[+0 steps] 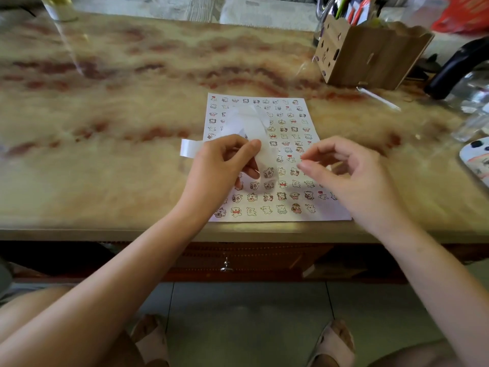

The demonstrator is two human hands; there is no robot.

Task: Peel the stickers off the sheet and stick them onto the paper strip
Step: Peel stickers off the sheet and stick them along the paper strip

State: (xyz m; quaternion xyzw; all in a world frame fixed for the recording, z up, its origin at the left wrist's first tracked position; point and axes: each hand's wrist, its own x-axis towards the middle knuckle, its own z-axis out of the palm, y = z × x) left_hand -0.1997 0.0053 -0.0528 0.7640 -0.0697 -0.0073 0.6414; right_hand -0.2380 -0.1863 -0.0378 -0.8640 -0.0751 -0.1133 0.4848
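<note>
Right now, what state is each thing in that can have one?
Sticker sheet: flat on the table, many stickers unpeeled.
Paper strip: curled, lifted over the sheet.
Left hand: grips the paper strip.
Right hand: thumb and forefinger close together; any sticker between them cannot be told.
Pen holder: upright, holding pens.
Drawer: closed.

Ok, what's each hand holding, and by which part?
Left hand pinches the strip partway along, its end poking out left. Right hand: cannot tell whether it holds anything.

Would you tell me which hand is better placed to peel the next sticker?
Right: the right hand hovers over the sticker sheet, while the left hand holds the paper strip.
</note>
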